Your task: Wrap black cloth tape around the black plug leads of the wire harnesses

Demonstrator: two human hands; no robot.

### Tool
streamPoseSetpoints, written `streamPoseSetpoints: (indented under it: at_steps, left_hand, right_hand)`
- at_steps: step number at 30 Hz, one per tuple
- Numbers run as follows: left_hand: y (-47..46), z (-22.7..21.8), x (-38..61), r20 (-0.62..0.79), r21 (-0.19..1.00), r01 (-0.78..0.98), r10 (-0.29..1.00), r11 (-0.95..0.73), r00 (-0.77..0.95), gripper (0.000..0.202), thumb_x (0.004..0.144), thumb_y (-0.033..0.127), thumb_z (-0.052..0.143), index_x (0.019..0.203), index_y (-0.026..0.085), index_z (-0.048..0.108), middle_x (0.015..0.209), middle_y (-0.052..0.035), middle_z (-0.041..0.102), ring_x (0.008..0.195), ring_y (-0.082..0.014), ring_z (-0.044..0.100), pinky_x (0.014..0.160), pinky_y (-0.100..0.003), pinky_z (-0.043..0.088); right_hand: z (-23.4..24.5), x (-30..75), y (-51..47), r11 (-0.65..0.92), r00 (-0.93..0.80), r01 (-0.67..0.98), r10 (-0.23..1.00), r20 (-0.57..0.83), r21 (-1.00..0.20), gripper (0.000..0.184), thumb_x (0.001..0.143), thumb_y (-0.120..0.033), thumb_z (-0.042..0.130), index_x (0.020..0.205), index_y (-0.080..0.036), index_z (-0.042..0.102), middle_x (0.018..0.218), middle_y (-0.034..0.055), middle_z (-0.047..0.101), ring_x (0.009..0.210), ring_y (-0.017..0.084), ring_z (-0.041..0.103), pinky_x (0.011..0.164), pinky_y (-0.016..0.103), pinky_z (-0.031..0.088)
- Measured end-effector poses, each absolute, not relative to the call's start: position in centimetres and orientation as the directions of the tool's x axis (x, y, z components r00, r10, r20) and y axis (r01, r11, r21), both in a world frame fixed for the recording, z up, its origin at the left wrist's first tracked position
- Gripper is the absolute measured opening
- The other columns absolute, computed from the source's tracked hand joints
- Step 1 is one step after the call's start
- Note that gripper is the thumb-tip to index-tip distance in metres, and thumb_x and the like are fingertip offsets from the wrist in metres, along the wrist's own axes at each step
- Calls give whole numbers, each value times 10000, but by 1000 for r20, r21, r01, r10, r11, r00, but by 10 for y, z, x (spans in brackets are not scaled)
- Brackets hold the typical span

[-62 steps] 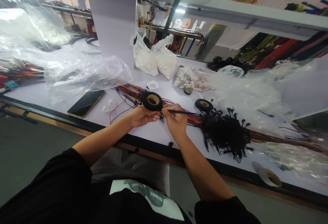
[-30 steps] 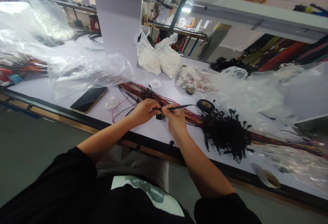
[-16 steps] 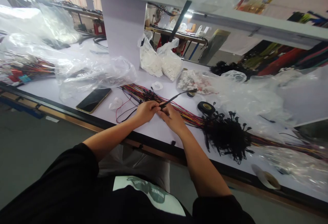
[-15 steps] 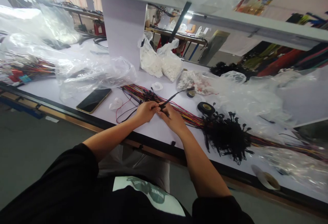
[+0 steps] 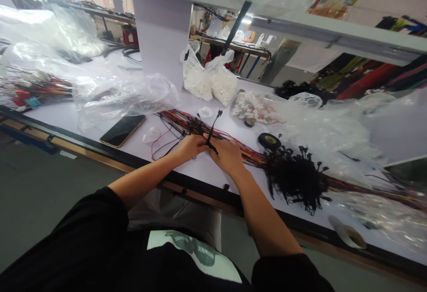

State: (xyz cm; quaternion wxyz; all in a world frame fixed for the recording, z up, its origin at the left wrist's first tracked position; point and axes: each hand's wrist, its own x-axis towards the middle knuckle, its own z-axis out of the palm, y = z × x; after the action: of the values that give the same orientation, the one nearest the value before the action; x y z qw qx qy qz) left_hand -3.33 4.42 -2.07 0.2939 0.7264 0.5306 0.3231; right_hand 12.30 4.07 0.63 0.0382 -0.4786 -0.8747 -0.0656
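Close together above the table's front part, my left hand (image 5: 193, 146) and my right hand (image 5: 227, 153) are both closed on one short black cable (image 5: 212, 134). Its upper end, with a small black connector, sticks up and slightly right from between the fingers. The part inside the fingers is partly hidden. Just behind my hands runs a bundle of red, yellow and black wires (image 5: 251, 155), which lies along the table. To the right the bundle meets a dense heap of black connectors and cable ends (image 5: 296, 178).
A phone (image 5: 122, 131) lies left of my hands. A roll of black tape (image 5: 268, 141) sits behind the bundle. Bags of white parts (image 5: 224, 85) stand farther back, under a shelf (image 5: 267, 20). Clear plastic bags (image 5: 123, 94) spread left and right. An empty tape ring (image 5: 350, 236) lies near the front edge.
The free end of the black cable has swung from pointing right to pointing more upright. My right hand's fingers have shifted slightly around it; both hands stay in about the same place.
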Motion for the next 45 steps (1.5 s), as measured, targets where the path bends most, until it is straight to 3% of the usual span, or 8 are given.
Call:
streamPoseSetpoints:
  at_steps: [6,11,21,28,32,35,40,45]
  left_hand:
    - [37,-14,-26,122,509,799,946,-320,301,278,863,228,407,962,111,639,1000,-119,683,964,-216,631,841,-291,466]
    - [36,-14,-21,31,374,886,959,-273,282,349,870,240,365,1087,73,582,1051,-167,665,989,-251,635,858,-337,483]
    - [45,-12,-27,-24,428,875,964,-228,263,346,817,185,395,1054,46,605,1050,-187,661,1000,-251,624,849,-310,470]
    - [25,-11,-18,-93,594,762,919,-258,384,231,766,258,475,667,122,633,579,-35,606,568,-148,586,546,-225,419]
    - [37,-14,-25,85,692,661,943,-289,323,192,780,226,466,690,138,611,645,-14,611,629,-132,575,591,-212,406]
    - [48,-17,-34,41,778,582,943,-238,330,177,777,217,455,705,148,602,590,14,587,525,-106,545,558,-208,404]
    - [54,-22,-38,114,757,549,900,-353,421,129,696,175,546,575,143,581,570,18,595,563,-101,539,567,-201,377]
    - [50,-20,-35,154,655,622,882,-429,446,206,740,253,539,570,145,583,534,23,543,567,-102,508,552,-206,330]
  right_hand:
    - [-1,121,43,536,-547,837,826,134,109,515,846,-264,413,1357,-207,399,1062,97,672,982,235,572,798,359,313]
    - [-6,119,48,537,-550,834,826,125,123,484,839,-258,416,1321,-237,444,1050,80,668,966,223,564,762,352,287]
    - [-10,105,49,558,-570,820,816,95,129,525,847,-235,397,1370,-218,371,1085,110,649,1041,242,521,772,374,273]
    - [0,135,70,286,-314,942,935,166,174,498,855,-186,362,1348,-226,409,1058,135,656,975,260,561,786,388,298]
    - [0,147,69,322,-330,944,926,184,71,461,844,-276,427,1299,-214,458,1118,110,643,1015,264,542,850,405,312]
    - [1,145,64,368,-359,930,909,213,-5,386,777,-267,519,1155,-238,589,1144,93,617,1069,286,497,901,447,302]
    - [5,137,57,509,-465,682,856,225,-526,453,741,-304,562,1187,-224,561,1083,60,607,881,181,542,782,343,422]
    - [-3,123,55,400,-320,463,908,272,-791,188,715,-355,567,647,-181,588,714,8,625,683,133,547,655,271,421]
